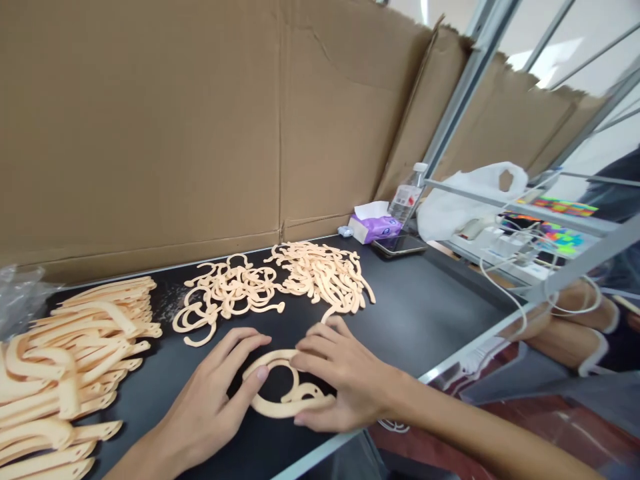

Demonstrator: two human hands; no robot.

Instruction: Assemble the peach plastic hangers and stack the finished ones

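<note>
Between my hands lies a cream curved piece (275,408), bent into a ring shape, with smaller curved parts inside its loop. My right hand (340,373) grips its right end, fingers over the far side and thumb at the near edge. At the ring's left side is my left hand (210,393), fingers stretched and apart, its thumb tip touching or just over the rim. Beyond the hands are a pile of thin cream hooks (230,287) and a pile of short wavy cream strips (325,270). A stack of larger cream curved strips (75,360) lies at the left.
Tall cardboard (150,133) walls the back of the black table (425,307). Near the back right are a purple tissue pack (376,227), a phone (399,245) and a plastic bottle (407,197). A metal frame (500,327) with cables borders the right side; another person's legs (570,340) show beyond.
</note>
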